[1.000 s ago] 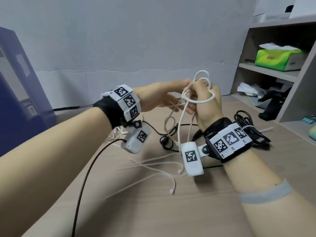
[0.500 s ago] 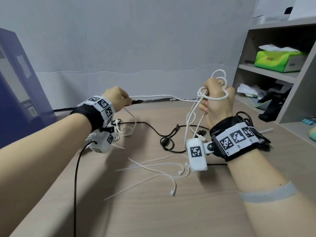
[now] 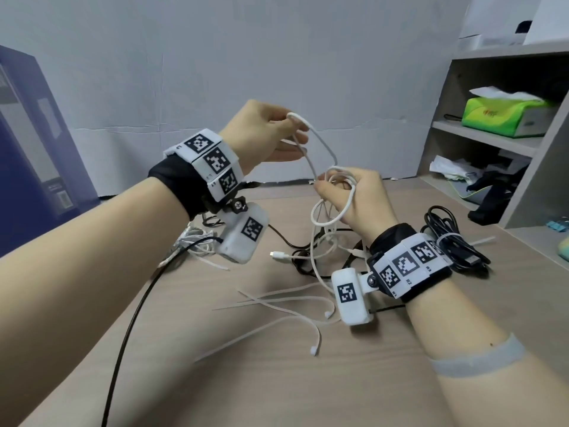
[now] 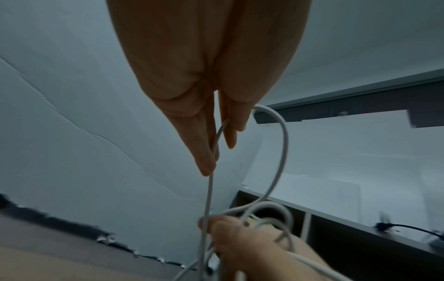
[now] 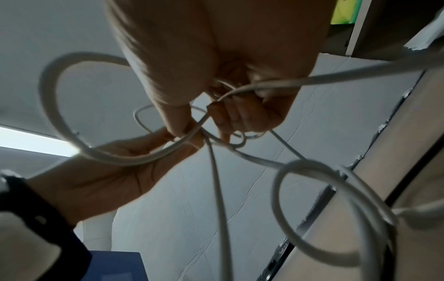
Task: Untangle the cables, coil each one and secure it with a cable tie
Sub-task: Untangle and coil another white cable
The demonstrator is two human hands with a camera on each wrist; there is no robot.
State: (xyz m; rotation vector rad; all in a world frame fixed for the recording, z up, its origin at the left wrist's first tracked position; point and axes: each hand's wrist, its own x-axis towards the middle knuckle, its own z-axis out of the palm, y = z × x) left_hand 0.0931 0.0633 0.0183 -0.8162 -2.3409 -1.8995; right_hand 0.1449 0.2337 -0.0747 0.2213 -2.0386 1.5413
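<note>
A white cable [image 3: 323, 143] runs between both hands above the wooden table [image 3: 277, 380]. My left hand [image 3: 292, 134] pinches it at the top of a fresh loop; in the left wrist view the fingers [image 4: 206, 152] close on the white cable [image 4: 281, 152]. Lower and to the right, my right hand [image 3: 335, 192] grips the gathered coils [image 3: 329, 217], seen in the right wrist view as white cable loops [image 5: 336, 209] round my fingers [image 5: 240, 116]. The cable's free plug [image 3: 278, 255] lies on the table. Several white cable ties [image 3: 277, 300] lie in front.
A loose black cable [image 3: 295, 241] lies under the hands. A black cable bundle [image 3: 452, 241] held by a tie sits behind my right wrist. Thin white wire [image 3: 194, 238] is at the left. Shelves with a green tissue box [image 3: 505, 115] stand right, a blue box [image 3: 30, 149] left.
My left hand drew the white cable out to the left, then came back up beside the right hand with a new loop. The right hand dropped a little, still holding the coils.
</note>
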